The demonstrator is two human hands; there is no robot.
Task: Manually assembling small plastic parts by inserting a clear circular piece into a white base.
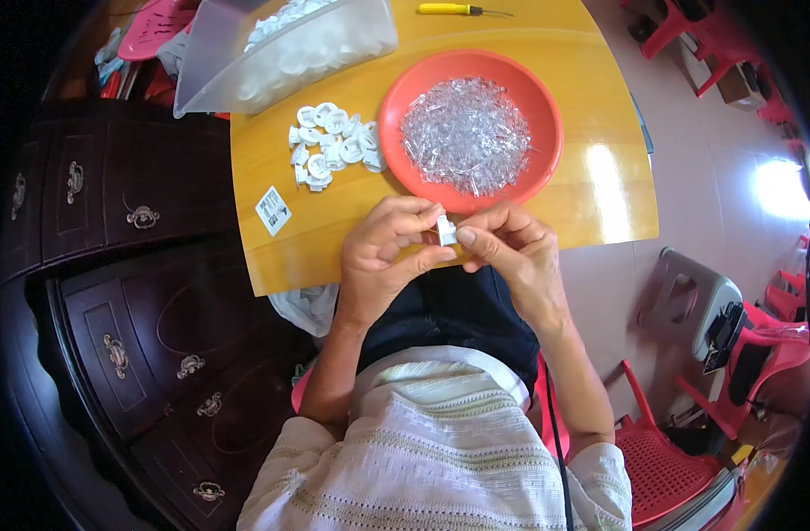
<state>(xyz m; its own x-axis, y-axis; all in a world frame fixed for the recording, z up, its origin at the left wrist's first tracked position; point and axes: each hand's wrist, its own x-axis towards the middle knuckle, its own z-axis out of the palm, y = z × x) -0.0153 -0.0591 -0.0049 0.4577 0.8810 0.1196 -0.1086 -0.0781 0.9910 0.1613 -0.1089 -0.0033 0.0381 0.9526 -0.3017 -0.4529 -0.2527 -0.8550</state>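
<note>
Looked down on a glossy yellow-brown wooden table (591,106), filling the upper middle of the frame. Spotted a translucent plastic bin (208,84) of white parts at upper left, seemingly reaching past the table's left edge; judged liable to tip if bumped. Found a round red plastic bowl (547,146) at upper centre, holding a heap of thin clear plastic pieces (467,133); risked a spill from knuckles catching its near rim. Saw the left hand (378,243) and the right hand (522,257) at centre, just below the bowl, with the fingers of both pinching one part. Noted a loose cluster of round-headed white plastic parts (331,150) left of the bowl, easily scattered by a stray left wrist. Came last to that small blocky white plastic part (447,234), at centre between the fingertips; could have slipped toward the dark-trousered lap (423,319) through uneven pressure or a sudden twist.
</note>
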